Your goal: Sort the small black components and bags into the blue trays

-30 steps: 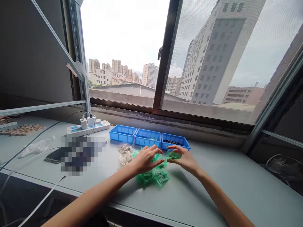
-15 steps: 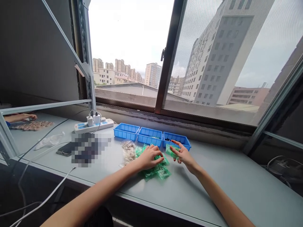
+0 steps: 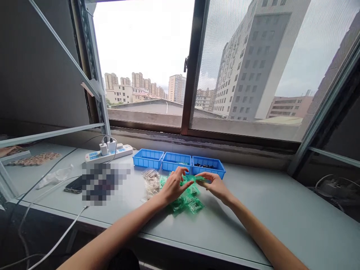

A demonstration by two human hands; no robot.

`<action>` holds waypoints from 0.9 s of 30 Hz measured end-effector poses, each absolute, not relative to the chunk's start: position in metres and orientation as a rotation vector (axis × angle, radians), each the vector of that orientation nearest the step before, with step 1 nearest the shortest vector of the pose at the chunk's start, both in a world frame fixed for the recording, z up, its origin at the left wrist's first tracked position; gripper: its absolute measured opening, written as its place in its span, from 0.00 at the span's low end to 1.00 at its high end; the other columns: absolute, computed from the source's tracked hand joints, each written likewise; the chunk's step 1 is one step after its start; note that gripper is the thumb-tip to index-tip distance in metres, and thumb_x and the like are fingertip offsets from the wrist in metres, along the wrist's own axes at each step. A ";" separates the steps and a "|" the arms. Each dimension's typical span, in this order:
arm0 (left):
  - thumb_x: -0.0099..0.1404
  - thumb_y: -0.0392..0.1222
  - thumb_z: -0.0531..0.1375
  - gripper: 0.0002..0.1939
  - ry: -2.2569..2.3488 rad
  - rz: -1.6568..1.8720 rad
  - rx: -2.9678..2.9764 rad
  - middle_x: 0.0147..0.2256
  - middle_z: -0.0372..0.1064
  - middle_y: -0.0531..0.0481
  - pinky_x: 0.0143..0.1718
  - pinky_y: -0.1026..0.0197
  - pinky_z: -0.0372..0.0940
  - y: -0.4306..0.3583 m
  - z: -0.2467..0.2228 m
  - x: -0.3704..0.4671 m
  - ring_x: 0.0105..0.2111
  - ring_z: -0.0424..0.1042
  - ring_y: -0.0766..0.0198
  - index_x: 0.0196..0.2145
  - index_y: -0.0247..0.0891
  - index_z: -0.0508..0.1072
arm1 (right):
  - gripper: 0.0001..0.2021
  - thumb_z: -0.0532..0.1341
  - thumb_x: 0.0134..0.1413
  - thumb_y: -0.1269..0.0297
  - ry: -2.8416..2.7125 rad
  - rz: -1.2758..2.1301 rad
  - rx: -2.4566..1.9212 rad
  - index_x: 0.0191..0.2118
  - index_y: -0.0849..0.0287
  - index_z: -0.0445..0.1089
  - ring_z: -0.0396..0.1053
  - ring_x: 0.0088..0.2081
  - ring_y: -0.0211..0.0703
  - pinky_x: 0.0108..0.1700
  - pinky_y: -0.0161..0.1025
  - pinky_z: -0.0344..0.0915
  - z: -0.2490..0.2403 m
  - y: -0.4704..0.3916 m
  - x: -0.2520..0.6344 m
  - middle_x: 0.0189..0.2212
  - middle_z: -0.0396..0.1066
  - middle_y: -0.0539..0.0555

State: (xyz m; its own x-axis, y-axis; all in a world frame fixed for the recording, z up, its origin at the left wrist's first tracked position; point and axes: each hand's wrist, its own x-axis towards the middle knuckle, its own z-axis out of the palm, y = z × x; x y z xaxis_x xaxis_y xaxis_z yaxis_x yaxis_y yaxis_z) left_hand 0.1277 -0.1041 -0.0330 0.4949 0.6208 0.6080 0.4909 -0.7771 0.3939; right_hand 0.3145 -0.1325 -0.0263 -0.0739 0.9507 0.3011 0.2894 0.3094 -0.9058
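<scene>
My right hand [image 3: 216, 184] pinches a small green plastic bag [image 3: 199, 179] between thumb and fingers, just in front of the blue bins. Close to the bag's left edge is my left hand [image 3: 174, 186], its thumb stretched out and its fingers bent and apart. Whether the left thumb touches the bag, I cannot tell. Under and around the left hand lies a pile of similar green plastic bags [image 3: 188, 203] on the table. Left of that pile rests a clear bag of pale pieces [image 3: 152, 180].
Three blue bins stand in a row below the window: a left bin [image 3: 148, 159], a middle bin [image 3: 176, 162] and a right bin [image 3: 208, 167] holding small black parts. Further left are a power strip [image 3: 120, 150], a phone [image 3: 73, 185] and cables. Another person's hand [image 3: 9, 150] shows at far left.
My right hand has turned and moved left with the green bag, closer to my left hand. My left hand has risen slightly, its thumb now nearer the bag. The view has shifted slightly.
</scene>
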 end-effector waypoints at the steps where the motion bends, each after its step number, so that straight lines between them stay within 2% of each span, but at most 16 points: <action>1: 0.63 0.40 0.57 0.10 0.949 1.172 2.628 0.37 0.65 0.51 0.40 0.57 0.63 -0.104 -0.033 0.127 0.31 0.68 0.65 0.42 0.40 0.62 | 0.10 0.65 0.39 0.56 -1.594 0.768 -1.141 0.28 0.56 0.75 0.70 0.37 0.48 0.28 0.37 0.63 -0.026 -0.133 0.314 0.34 0.75 0.56; 3: 0.62 0.36 0.57 0.07 0.925 1.233 2.740 0.39 0.65 0.51 0.42 0.57 0.63 -0.103 -0.032 0.126 0.34 0.68 0.64 0.39 0.41 0.64 | 0.07 0.63 0.41 0.58 -1.609 0.608 -1.076 0.25 0.55 0.76 0.70 0.42 0.50 0.36 0.42 0.66 -0.026 -0.133 0.313 0.37 0.75 0.56; 6: 0.61 0.34 0.58 0.06 0.876 1.346 2.825 0.40 0.65 0.50 0.41 0.59 0.62 -0.105 -0.030 0.125 0.38 0.68 0.62 0.37 0.40 0.66 | 0.08 0.61 0.45 0.59 -1.635 0.367 -0.992 0.25 0.53 0.76 0.70 0.43 0.50 0.46 0.47 0.64 -0.024 -0.135 0.312 0.37 0.75 0.55; 10: 0.64 0.38 0.56 0.01 0.868 1.443 2.774 0.38 0.66 0.50 0.40 0.60 0.62 -0.109 -0.028 0.127 0.38 0.68 0.63 0.34 0.39 0.67 | 0.10 0.64 0.44 0.55 -1.624 0.411 -1.039 0.30 0.54 0.75 0.72 0.33 0.47 0.38 0.45 0.67 -0.023 -0.137 0.307 0.30 0.76 0.54; 13: 0.65 0.41 0.55 0.06 0.994 1.493 2.586 0.35 0.68 0.50 0.40 0.59 0.62 -0.109 -0.026 0.129 0.36 0.69 0.62 0.31 0.38 0.67 | 0.17 0.63 0.43 0.48 -1.587 0.618 -1.063 0.31 0.58 0.73 0.71 0.25 0.45 0.31 0.43 0.68 -0.025 -0.136 0.302 0.24 0.74 0.53; 15: 0.65 0.43 0.55 0.08 1.040 1.495 2.420 0.31 0.70 0.51 0.39 0.59 0.62 -0.104 -0.024 0.128 0.33 0.70 0.62 0.29 0.38 0.68 | 0.21 0.59 0.47 0.46 -1.559 0.686 -1.070 0.36 0.59 0.71 0.70 0.24 0.44 0.29 0.42 0.67 -0.027 -0.135 0.300 0.23 0.74 0.53; 18: 0.64 0.47 0.55 0.11 1.058 1.510 2.106 0.25 0.70 0.53 0.32 0.62 0.63 -0.086 -0.014 0.121 0.27 0.71 0.63 0.31 0.38 0.69 | 0.21 0.57 0.51 0.50 -1.603 0.552 -1.120 0.46 0.59 0.68 0.72 0.27 0.44 0.33 0.43 0.68 -0.028 -0.136 0.300 0.25 0.75 0.53; 22: 0.63 0.45 0.54 0.10 1.192 1.529 1.970 0.22 0.68 0.54 0.28 0.65 0.62 -0.049 0.005 0.109 0.25 0.71 0.63 0.34 0.36 0.69 | 0.14 0.56 0.53 0.61 -1.836 0.169 -1.180 0.46 0.56 0.68 0.72 0.29 0.44 0.41 0.46 0.65 -0.030 -0.138 0.305 0.26 0.75 0.50; 25: 0.65 0.38 0.50 0.09 1.275 1.455 2.047 0.23 0.68 0.53 0.29 0.65 0.61 -0.022 0.018 0.106 0.24 0.70 0.63 0.39 0.36 0.67 | 0.13 0.55 0.55 0.62 -1.910 0.070 -1.159 0.45 0.57 0.68 0.71 0.27 0.42 0.38 0.43 0.66 -0.033 -0.137 0.309 0.26 0.74 0.50; 27: 0.66 0.36 0.46 0.11 1.407 1.200 2.300 0.24 0.69 0.52 0.31 0.64 0.61 -0.009 0.024 0.110 0.26 0.70 0.63 0.42 0.37 0.66 | 0.13 0.54 0.57 0.61 -1.907 0.091 -1.125 0.45 0.57 0.68 0.70 0.24 0.39 0.32 0.38 0.66 -0.034 -0.137 0.310 0.24 0.73 0.49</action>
State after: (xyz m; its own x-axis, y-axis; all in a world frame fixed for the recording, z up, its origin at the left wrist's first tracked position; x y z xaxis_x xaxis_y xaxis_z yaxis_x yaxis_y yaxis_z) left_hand 0.1097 -0.0092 0.0238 0.2222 0.8133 0.5377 0.6594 -0.5316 0.5316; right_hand 0.3102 -0.1372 -0.0341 -0.1883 0.7324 0.6543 0.6668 0.5845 -0.4623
